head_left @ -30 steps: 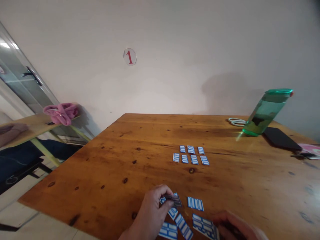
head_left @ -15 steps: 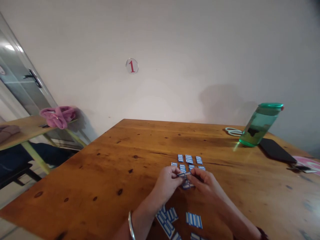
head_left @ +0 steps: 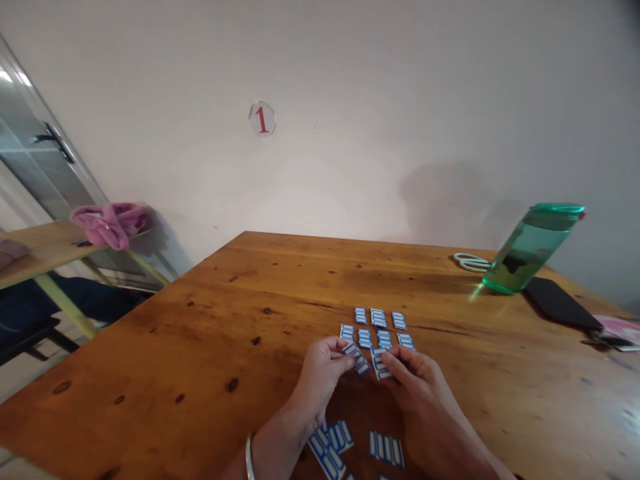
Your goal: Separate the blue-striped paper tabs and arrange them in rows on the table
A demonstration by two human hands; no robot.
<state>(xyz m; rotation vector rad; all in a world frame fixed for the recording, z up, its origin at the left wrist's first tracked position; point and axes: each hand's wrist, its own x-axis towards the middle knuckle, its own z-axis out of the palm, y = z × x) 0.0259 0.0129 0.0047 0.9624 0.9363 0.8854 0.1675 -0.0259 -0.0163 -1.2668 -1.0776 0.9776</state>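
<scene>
My left hand [head_left: 325, 373] is closed, pinching a small blue-and-white striped card [head_left: 358, 360] by its left side. Just across from it, my right hand [head_left: 417, 377] pinches another such striped card [head_left: 381, 367] between thumb and fingers. A narrow gap separates the two cards. Beyond the hands, several similar cards [head_left: 365, 339] lie in two rough rows on the wooden table [head_left: 280, 307]. Nearer me, a loose overlapping pile of striped cards [head_left: 327, 450] lies below my left wrist, and one more card or small stack [head_left: 386, 448] lies to its right.
A tilted green bottle [head_left: 533, 250] stands at the right, with a white cable [head_left: 470, 262] behind it and a black flat device [head_left: 560, 303] beside it. Keys [head_left: 603, 339] lie at the far right. A pink cloth [head_left: 113, 223] rests on another table at left.
My hands have drawn slightly apart. The cards, held together and nearly edge-on before, now show their striped faces, one in each hand. The view has shifted a little.
</scene>
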